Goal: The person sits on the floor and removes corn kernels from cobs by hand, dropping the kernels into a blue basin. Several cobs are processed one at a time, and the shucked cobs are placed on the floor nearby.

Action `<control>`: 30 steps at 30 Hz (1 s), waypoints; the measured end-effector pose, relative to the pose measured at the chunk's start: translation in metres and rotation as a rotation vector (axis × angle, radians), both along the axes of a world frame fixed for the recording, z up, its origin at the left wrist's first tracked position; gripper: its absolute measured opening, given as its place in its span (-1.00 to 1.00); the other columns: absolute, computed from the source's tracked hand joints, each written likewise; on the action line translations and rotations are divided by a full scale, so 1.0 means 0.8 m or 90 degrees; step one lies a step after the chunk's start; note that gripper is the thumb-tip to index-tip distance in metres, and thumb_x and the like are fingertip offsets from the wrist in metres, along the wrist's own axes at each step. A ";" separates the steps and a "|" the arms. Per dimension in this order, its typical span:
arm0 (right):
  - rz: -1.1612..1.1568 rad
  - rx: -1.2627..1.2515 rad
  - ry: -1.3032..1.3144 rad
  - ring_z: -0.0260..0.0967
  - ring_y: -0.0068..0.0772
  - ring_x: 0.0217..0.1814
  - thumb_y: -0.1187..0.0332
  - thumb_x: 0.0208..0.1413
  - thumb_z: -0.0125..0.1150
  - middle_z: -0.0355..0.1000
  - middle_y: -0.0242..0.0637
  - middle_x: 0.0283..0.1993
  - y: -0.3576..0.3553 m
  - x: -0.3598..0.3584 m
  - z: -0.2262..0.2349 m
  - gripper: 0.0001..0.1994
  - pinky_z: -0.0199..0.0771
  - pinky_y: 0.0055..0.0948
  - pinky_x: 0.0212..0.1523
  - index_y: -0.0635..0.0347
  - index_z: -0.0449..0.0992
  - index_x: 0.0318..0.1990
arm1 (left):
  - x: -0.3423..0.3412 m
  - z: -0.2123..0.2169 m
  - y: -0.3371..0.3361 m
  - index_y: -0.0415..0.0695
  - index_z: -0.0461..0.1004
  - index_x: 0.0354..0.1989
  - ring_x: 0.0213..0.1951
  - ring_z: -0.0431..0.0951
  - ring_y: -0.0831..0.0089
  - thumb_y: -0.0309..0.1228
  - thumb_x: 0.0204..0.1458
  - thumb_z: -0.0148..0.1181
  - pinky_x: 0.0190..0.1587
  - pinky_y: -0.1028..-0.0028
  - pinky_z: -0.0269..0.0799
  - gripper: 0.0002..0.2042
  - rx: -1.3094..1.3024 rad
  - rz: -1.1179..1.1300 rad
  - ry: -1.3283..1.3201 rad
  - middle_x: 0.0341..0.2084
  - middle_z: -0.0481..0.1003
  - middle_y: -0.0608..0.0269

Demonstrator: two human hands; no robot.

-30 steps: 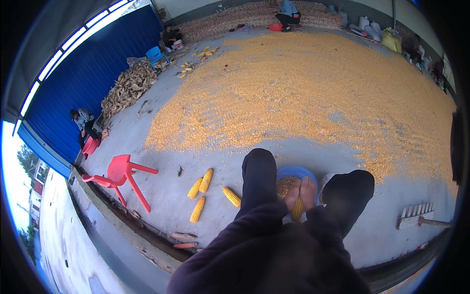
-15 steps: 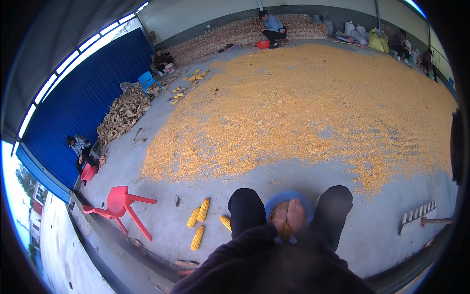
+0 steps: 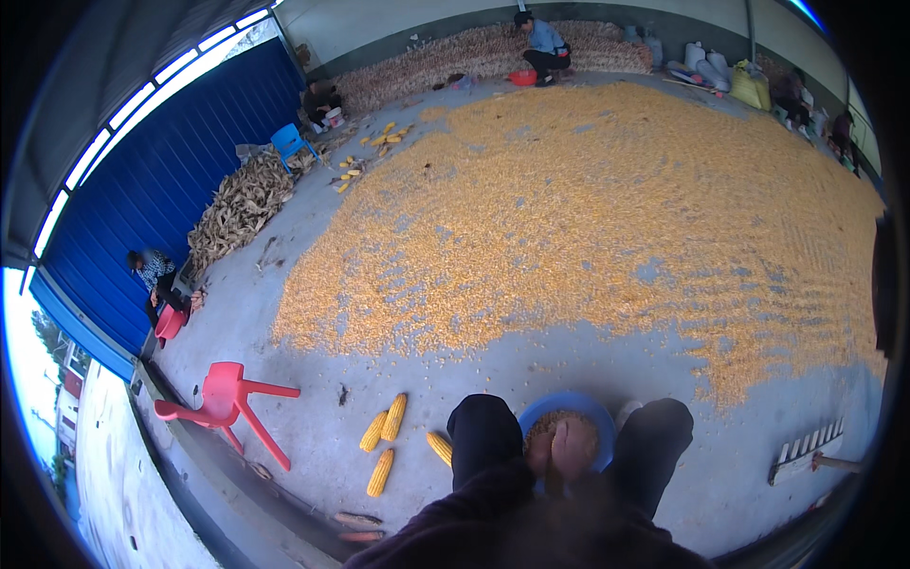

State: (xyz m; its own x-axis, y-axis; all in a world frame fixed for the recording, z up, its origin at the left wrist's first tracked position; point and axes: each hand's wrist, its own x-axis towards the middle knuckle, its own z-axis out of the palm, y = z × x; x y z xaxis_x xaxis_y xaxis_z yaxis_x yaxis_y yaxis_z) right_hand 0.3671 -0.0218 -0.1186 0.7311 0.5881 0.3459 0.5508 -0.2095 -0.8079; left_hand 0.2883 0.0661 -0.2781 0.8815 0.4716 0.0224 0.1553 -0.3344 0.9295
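Between my knees stands a round blue basin (image 3: 597, 410) with loose corn kernels (image 3: 580, 422) in it. My left hand (image 3: 538, 453) and my right hand (image 3: 572, 449) are close together over the basin, fingers curled in. They grip an ear of corn whose yellow side showed a moment ago; now the hands and my sleeves cover it. Left of my left knee lies a yellow ear of corn (image 3: 439, 448). Farther left three more lie on the floor: one ear (image 3: 394, 417), a second ear (image 3: 373, 431) beside it, and a third ear (image 3: 380, 473) nearer me.
A broad sheet of kernels (image 3: 569, 218) covers the floor ahead. A red chair (image 3: 224, 394) is at the left, a toothed rake (image 3: 806, 452) at the right. Husks (image 3: 242, 209) are heaped by the blue wall. Several people sit or squat around the edges, one person (image 3: 543, 47) at the back.
My view has tilted slightly, so my knees and basin sit lower in the picture. My hands have shifted against each other, and the yellow ear between them has gone out of sight.
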 end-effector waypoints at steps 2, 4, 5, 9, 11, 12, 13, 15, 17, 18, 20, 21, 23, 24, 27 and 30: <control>-0.024 -0.001 0.030 0.32 0.16 -0.27 0.38 0.27 -0.08 0.35 0.06 -0.32 0.001 0.000 0.001 -0.81 0.32 -0.04 -0.21 0.33 0.37 -0.30 | 0.015 -0.022 -0.007 -0.19 0.41 0.10 -0.04 0.56 0.07 -0.31 0.22 0.00 -0.02 0.18 0.43 -0.66 -0.088 0.047 0.094 -0.08 0.54 -0.09; -0.002 0.014 0.116 0.35 0.13 -0.26 0.38 0.24 -0.05 0.37 0.05 -0.29 0.003 0.004 -0.021 -0.83 0.35 -0.07 -0.20 0.33 0.38 -0.27 | 0.019 -0.009 -0.011 -0.20 0.41 0.10 -0.08 0.58 0.18 -0.28 0.25 -0.02 -0.06 0.24 0.46 -0.67 -0.160 0.106 0.078 -0.10 0.56 -0.02; 0.011 0.003 0.169 0.36 0.12 -0.25 0.38 0.23 -0.04 0.38 0.05 -0.27 0.001 0.008 -0.037 -0.83 0.36 -0.09 -0.18 0.33 0.39 -0.24 | 0.021 -0.004 -0.008 -0.20 0.42 0.08 -0.11 0.59 0.24 -0.26 0.27 -0.03 -0.09 0.27 0.47 -0.67 -0.230 0.142 0.045 -0.13 0.56 0.01; -0.004 -0.223 0.313 0.41 0.07 -0.18 0.36 0.18 0.03 0.42 0.05 -0.18 -0.036 0.027 -0.165 -0.79 0.41 -0.16 -0.11 0.32 0.43 -0.15 | 0.031 -0.071 -0.009 -0.20 0.48 -0.03 -0.26 0.60 0.41 -0.18 0.32 -0.06 -0.24 0.38 0.53 -0.66 -0.487 0.221 -0.041 -0.31 0.56 0.13; 0.020 -0.384 0.354 0.43 0.05 -0.15 0.35 0.15 0.07 0.43 0.05 -0.14 -0.054 0.040 -0.250 -0.76 0.43 -0.19 -0.07 0.31 0.44 -0.10 | 0.017 -0.006 -0.013 -0.19 0.51 -0.12 -0.36 0.60 0.48 -0.15 0.33 -0.07 -0.34 0.42 0.54 -0.65 -0.446 0.230 0.123 -0.42 0.55 0.20; 0.016 -0.445 0.380 0.45 0.04 -0.13 0.34 0.14 0.09 0.44 0.05 -0.12 -0.072 0.043 -0.286 -0.74 0.44 -0.21 -0.05 0.31 0.45 -0.08 | 0.020 0.008 -0.016 -0.19 0.52 -0.16 -0.40 0.59 0.47 -0.16 0.33 -0.07 -0.37 0.41 0.53 -0.66 -0.569 0.224 0.117 -0.46 0.54 0.20; 0.010 -0.496 0.411 0.46 0.03 -0.12 0.34 0.13 0.10 0.45 0.05 -0.09 -0.088 0.046 -0.318 -0.72 0.46 -0.22 -0.04 0.31 0.46 -0.05 | 0.022 0.022 -0.018 -0.18 0.53 -0.19 -0.44 0.58 0.47 -0.17 0.34 -0.07 -0.40 0.40 0.52 -0.66 -0.693 0.216 0.113 -0.49 0.53 0.21; 0.125 -0.645 0.349 0.48 0.00 -0.08 0.33 0.10 0.14 0.47 0.05 -0.05 -0.093 0.060 -0.346 -0.67 0.48 -0.26 0.00 0.30 0.48 -0.01 | 0.024 0.030 -0.020 -0.18 0.53 -0.25 -0.51 0.56 0.46 -0.17 0.34 -0.07 -0.45 0.40 0.50 -0.65 -0.807 0.237 0.087 -0.54 0.52 0.21; 0.297 -0.809 0.136 0.49 -0.03 -0.01 0.29 0.07 0.18 0.49 0.02 -0.01 -0.111 0.067 -0.343 -0.64 0.47 -0.25 0.06 0.24 0.50 0.02 | 0.026 0.035 -0.028 -0.19 0.52 -0.28 -0.56 0.54 0.44 -0.16 0.33 -0.08 -0.49 0.41 0.47 -0.64 -0.783 0.257 0.079 -0.57 0.51 0.21; 0.265 -0.797 0.137 0.48 -0.06 0.02 0.29 0.08 0.17 0.50 -0.02 -0.03 -0.120 0.066 -0.337 -0.67 0.47 -0.25 0.07 0.20 0.53 -0.01 | 0.027 0.044 -0.033 -0.20 0.52 -0.29 -0.56 0.54 0.42 -0.15 0.33 -0.07 -0.50 0.40 0.47 -0.64 -0.650 0.211 0.052 -0.58 0.51 0.21; 0.213 -0.770 0.138 0.47 -0.13 0.06 0.28 0.09 0.16 0.52 -0.10 -0.05 -0.128 0.060 -0.328 -0.73 0.46 -0.23 0.09 0.11 0.57 -0.07 | 0.023 0.067 -0.035 -0.20 0.51 -0.32 -0.56 0.54 0.39 -0.15 0.32 -0.06 -0.50 0.38 0.47 -0.63 -0.379 0.128 0.005 -0.58 0.50 0.20; 0.182 -0.751 0.147 0.47 -0.16 0.08 0.28 0.10 0.15 0.53 -0.14 -0.07 -0.131 0.051 -0.323 -0.75 0.45 -0.23 0.11 0.07 0.59 -0.10 | 0.022 0.065 -0.036 -0.19 0.51 -0.32 -0.57 0.54 0.39 -0.15 0.31 -0.06 -0.50 0.38 0.47 -0.64 -0.444 0.132 0.030 -0.58 0.50 0.20; 0.155 -0.648 0.170 0.46 -0.17 0.10 0.26 0.12 0.14 0.54 -0.17 -0.07 -0.148 0.048 -0.347 -0.75 0.44 -0.22 0.11 0.07 0.60 -0.10 | 0.025 0.046 -0.039 -0.18 0.50 -0.33 -0.57 0.54 0.37 -0.16 0.31 -0.07 -0.50 0.39 0.47 -0.65 -0.591 0.160 0.057 -0.59 0.49 0.21; 0.153 -0.559 0.192 0.46 -0.16 0.10 0.25 0.13 0.13 0.53 -0.15 -0.05 -0.164 0.050 -0.389 -0.73 0.44 -0.22 0.10 0.11 0.58 -0.07 | 0.026 0.041 -0.043 -0.18 0.50 -0.34 -0.57 0.53 0.38 -0.17 0.30 -0.06 -0.50 0.39 0.47 -0.65 -0.663 0.197 0.052 -0.60 0.48 0.21; 0.133 -0.464 0.247 0.46 -0.14 0.10 0.23 0.15 0.13 0.53 -0.12 -0.03 -0.131 0.041 -0.416 -0.70 0.44 -0.21 0.09 0.17 0.56 -0.04 | 0.035 0.046 -0.033 -0.16 0.50 -0.35 -0.58 0.52 0.38 -0.15 0.29 -0.05 -0.51 0.39 0.47 -0.66 -0.747 0.252 0.093 -0.62 0.47 0.23; 0.141 -0.507 0.272 0.46 -0.12 0.10 0.22 0.16 0.12 0.52 -0.10 -0.03 -0.116 0.034 -0.376 -0.69 0.44 -0.21 0.08 0.18 0.55 -0.04 | 0.031 0.045 -0.042 -0.14 0.51 -0.37 -0.60 0.51 0.39 -0.12 0.28 -0.04 -0.51 0.39 0.47 -0.64 -0.664 0.246 0.119 -0.65 0.46 0.24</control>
State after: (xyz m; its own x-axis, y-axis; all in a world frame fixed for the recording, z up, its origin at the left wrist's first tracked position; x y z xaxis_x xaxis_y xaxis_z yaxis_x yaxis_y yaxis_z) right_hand 0.3945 -0.1146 -0.4193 0.5460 0.6774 -0.4930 0.3330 -0.7154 -0.6142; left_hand 0.3132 0.0324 -0.2422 0.6204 0.4254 -0.6589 0.2457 0.6924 0.6784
